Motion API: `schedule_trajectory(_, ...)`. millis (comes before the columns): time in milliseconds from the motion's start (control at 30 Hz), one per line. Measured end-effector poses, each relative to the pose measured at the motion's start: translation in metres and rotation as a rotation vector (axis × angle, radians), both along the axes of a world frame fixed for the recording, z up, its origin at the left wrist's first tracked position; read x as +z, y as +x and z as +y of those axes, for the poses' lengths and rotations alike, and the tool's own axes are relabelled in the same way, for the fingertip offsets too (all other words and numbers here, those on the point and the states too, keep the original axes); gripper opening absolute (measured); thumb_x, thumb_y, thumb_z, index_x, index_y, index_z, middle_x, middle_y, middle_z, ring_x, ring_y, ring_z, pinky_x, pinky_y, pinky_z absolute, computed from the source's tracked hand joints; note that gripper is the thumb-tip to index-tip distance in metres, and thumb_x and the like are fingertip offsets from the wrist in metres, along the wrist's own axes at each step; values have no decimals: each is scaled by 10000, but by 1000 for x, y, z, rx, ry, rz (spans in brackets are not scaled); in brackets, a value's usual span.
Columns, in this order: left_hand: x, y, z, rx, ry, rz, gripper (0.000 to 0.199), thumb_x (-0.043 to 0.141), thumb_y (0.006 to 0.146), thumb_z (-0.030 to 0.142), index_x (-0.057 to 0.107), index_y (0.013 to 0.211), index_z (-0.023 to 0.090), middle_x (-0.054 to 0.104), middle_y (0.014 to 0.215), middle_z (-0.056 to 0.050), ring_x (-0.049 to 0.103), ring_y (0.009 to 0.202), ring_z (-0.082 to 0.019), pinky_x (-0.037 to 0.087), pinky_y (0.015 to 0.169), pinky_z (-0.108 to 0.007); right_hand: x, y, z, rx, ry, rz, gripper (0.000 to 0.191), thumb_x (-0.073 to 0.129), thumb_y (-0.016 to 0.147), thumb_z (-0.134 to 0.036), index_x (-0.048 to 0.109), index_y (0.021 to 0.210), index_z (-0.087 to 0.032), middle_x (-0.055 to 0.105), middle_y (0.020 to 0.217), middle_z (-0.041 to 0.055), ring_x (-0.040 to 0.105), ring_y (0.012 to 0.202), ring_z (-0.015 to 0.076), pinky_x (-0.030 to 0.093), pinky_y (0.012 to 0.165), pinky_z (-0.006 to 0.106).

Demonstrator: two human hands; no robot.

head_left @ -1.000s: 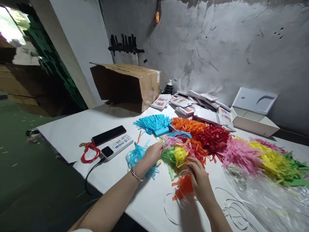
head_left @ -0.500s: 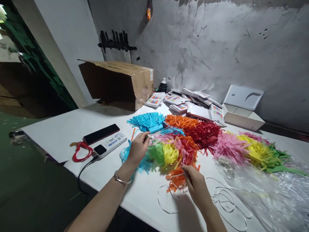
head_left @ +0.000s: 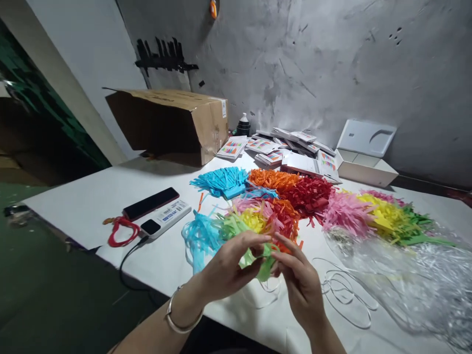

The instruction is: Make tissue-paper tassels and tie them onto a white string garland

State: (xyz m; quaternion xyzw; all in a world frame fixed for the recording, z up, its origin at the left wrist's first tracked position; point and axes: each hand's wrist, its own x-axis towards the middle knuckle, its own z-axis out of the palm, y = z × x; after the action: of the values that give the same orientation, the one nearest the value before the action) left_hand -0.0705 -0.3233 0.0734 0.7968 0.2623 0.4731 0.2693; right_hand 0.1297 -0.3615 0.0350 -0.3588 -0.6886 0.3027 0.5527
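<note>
My left hand (head_left: 236, 260), with a silver bangle at the wrist, is closed at the near edge of the pale green tissue tassel (head_left: 266, 265). Facing it, my right hand (head_left: 298, 275) has its fingertips pressed at the other side of this tassel. Fingertips of both hands nearly meet above it. Behind them lie a light blue tassel (head_left: 201, 238), a yellow one (head_left: 254, 219) and an orange-red one (head_left: 287, 216). White cord (head_left: 348, 290) lies in loops right of my right hand.
A phone (head_left: 151, 203), a white power bank (head_left: 167, 220) and a red cord (head_left: 123, 232) lie left. An open cardboard box (head_left: 214, 128), flat packages (head_left: 302, 162) and a white box (head_left: 368, 172) stand behind. Fringe bundles (head_left: 313, 194) cross the middle; clear plastic (head_left: 413, 285) covers the right.
My left hand has moved right and nearer, beside my right hand. The green tassel has come forward between them. The view has shifted slightly.
</note>
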Motion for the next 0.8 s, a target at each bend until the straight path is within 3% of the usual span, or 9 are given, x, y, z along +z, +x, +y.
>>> schedule_trajectory(100, -19, 16, -10, 18, -279, -193, 418, 665, 860, 139, 615, 1262, 242, 671, 916, -43, 630, 810, -173, 511, 751, -267, 3, -10, -8, 16, -113, 64, 248, 509, 984, -213, 717, 1107, -268, 704, 957, 44, 646, 681, 132, 544, 591, 230)
schedule_trajectory(167, -30, 25, -13, 32, -455, -292, 274, 687, 869, 205, 672, 1141, 236, 651, 907, -36, 612, 817, -171, 499, 751, -258, -1, -16, -13, -59, -178, 76, 209, 538, 977, -240, 739, 1035, -246, 674, 809, 21, 628, 683, 138, 529, 586, 218)
schedule_trajectory(233, -38, 34, -16, 8, -572, -326, 99, 698, 875, 264, 713, 958, 211, 621, 891, -36, 592, 829, -174, 485, 765, -260, -7, -19, -19, -150, -220, 96, 205, 542, 980, -257, 745, 1001, -235, 662, 795, 20, 628, 707, 142, 528, 597, 218)
schedule_trajectory(300, -45, 40, -21, -21, -650, -361, 135, 703, 876, 313, 707, 820, 190, 600, 907, -45, 584, 871, -189, 477, 797, -273, -16, -19, -24, -198, -235, 110, 209, 537, 985, -265, 743, 1005, -235, 646, 771, 15, 622, 684, 139, 529, 588, 220)
schedule_trajectory(433, -50, 47, -29, -74, -846, -508, 191, 707, 879, 384, 704, 880, 193, 640, 993, -64, 590, 934, -200, 471, 863, -292, -28, -7, -32, -265, -213, 75, 237, 510, 991, -273, 731, 1067, -238, 677, 938, 64, 654, 729, 157, 555, 569, 244)
schedule_trajectory(567, -54, 49, -34, -220, -1108, -615, 251, 743, 856, 404, 668, 850, 165, 652, 746, -31, 575, 727, -144, 460, 735, -245, -26, 9, -40, -450, -96, -62, 250, 525, 976, -223, 711, 1139, -259, 697, 901, 49, 673, 731, 159, 564, 624, 254)
schedule_trajectory(667, -57, 53, -36, -295, -1237, -710, 266, 776, 832, 386, 651, 912, 164, 589, 610, 19, 512, 584, -102, 424, 619, -210, -16, 11, -46, -379, -41, -172, 287, 544, 964, -178, 682, 1203, -256, 736, 892, 38, 709, 752, 161, 574, 681, 247)
schedule_trajectory(800, -60, 57, -40, -309, -1308, -803, 272, 790, 830, 341, 621, 977, 187, 576, 581, 43, 498, 536, -82, 399, 569, -184, -5, 3, -50, -304, -66, -210, 230, 537, 968, -178, 710, 1107, -237, 751, 843, 32, 720, 718, 155, 570, 666, 227)
